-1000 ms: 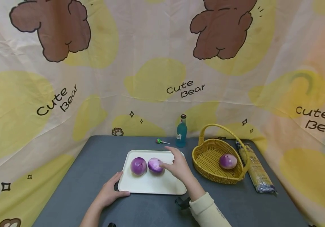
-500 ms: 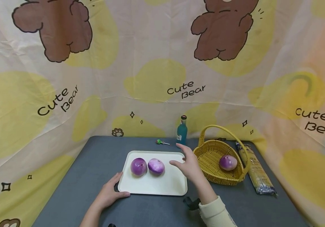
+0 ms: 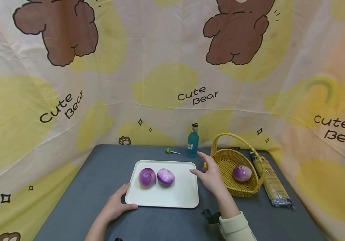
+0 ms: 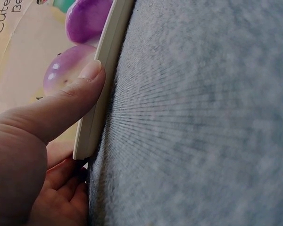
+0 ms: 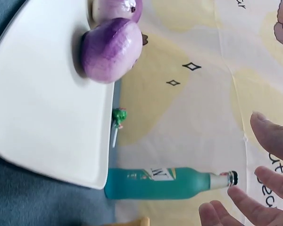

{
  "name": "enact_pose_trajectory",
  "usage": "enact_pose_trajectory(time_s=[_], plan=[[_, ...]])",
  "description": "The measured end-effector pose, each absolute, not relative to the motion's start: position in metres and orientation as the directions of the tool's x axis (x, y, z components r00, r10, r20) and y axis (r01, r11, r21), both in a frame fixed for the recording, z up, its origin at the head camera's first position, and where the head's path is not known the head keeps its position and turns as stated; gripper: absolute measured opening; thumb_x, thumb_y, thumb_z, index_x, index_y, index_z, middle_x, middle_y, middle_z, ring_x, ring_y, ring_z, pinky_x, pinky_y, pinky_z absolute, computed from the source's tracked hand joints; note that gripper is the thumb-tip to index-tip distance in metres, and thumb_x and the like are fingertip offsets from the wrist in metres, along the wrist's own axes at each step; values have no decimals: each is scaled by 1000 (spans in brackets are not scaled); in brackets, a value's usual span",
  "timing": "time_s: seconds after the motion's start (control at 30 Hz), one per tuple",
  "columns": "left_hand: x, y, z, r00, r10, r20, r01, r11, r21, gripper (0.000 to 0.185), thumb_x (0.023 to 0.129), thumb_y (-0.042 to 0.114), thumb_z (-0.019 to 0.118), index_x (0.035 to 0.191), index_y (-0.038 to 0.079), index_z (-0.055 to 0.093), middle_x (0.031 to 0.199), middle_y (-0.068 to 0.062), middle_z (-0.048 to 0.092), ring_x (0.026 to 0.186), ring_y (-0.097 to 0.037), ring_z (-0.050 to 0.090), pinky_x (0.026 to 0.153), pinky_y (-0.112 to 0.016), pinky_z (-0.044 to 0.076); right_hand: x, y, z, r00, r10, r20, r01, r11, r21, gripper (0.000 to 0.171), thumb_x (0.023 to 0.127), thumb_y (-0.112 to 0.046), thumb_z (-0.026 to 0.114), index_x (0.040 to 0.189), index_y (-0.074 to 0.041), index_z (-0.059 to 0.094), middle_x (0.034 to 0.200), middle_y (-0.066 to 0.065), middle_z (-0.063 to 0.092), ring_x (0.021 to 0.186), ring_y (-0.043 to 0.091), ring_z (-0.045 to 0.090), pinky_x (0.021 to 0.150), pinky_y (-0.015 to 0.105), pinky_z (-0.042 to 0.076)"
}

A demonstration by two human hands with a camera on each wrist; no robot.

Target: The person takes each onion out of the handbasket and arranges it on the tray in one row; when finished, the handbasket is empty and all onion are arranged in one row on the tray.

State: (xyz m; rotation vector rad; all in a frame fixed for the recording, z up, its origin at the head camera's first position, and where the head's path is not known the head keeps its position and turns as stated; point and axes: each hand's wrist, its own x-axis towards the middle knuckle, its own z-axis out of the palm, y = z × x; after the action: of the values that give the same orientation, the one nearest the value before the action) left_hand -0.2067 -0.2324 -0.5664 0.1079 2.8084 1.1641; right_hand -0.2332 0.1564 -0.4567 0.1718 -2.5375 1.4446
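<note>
Fingers of the left hand [image 3: 115, 203] lay along the left side of a white tray [image 3: 179, 193] while the thumb pressed the near rim, so the corner was held between them, a grip that probably stopped the tray sliding on the dark table [image 3: 154, 226]. On its left half sat a purple onion [image 3: 147, 177] and, just beside it, a paler onion [image 3: 165, 177]; the low rim seemed meant to keep such round things from rolling off. Behind the tray a green-topped lollipop [image 3: 169, 150] lay flat and a blue bottle [image 3: 192, 144] stood upright, both perhaps set back to leave room for working. The right hand [image 3: 210, 174], well apart from the left, hung between the tray and a yellow basket [image 3: 239, 191] with thumb and fingers spread, holding nothing, a shape that would suit round things. The basket's handle stood up, likely for lifting, and a third onion [image 3: 242, 173] lay inside, toward the right. Rightmost, a long packet [image 3: 274, 182] lay beside the basket, perhaps turned to follow the table's edge.
</note>
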Motion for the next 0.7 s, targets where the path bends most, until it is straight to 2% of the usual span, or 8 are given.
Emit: enact_pose_trajectory(time_s=[0.07,0.23,0.43,0.7], plan=[[-207,-232,-567,-993,101,-63,27,706,708,112,68,47,91,157,7,36,160,-27,32,148,-47,30,114,-64,31,-233,162,-456,-968,19,249,-204,520,-829,72,83,-19,84,147,-10,51,148,18,51,135,42,49,104,58,48],[-207,-232,-566,-993,103,-58,32,705,709,112,68,48,91,157,7,36,160,-27,32,148,-47,30,114,-64,32,-235,178,-455,-975,58,214,-149,542,-827,71,85,-19,82,148,-12,49,146,18,52,130,41,52,102,56,49],[-206,-233,-566,-992,108,-63,32,704,710,112,68,47,91,157,6,36,160,-27,32,148,-47,30,114,-65,31,-234,199,-456,-977,78,199,-126,542,-831,71,87,-21,81,150,-12,47,151,16,49,138,37,46,106,53,48],[-206,-233,-566,-992,107,-70,25,704,710,112,68,48,91,157,7,35,160,-27,32,148,-47,30,113,-65,31,-233,223,-456,-979,100,177,-98,530,-842,73,90,-22,78,152,-10,42,155,18,43,142,40,40,109,57,43]])
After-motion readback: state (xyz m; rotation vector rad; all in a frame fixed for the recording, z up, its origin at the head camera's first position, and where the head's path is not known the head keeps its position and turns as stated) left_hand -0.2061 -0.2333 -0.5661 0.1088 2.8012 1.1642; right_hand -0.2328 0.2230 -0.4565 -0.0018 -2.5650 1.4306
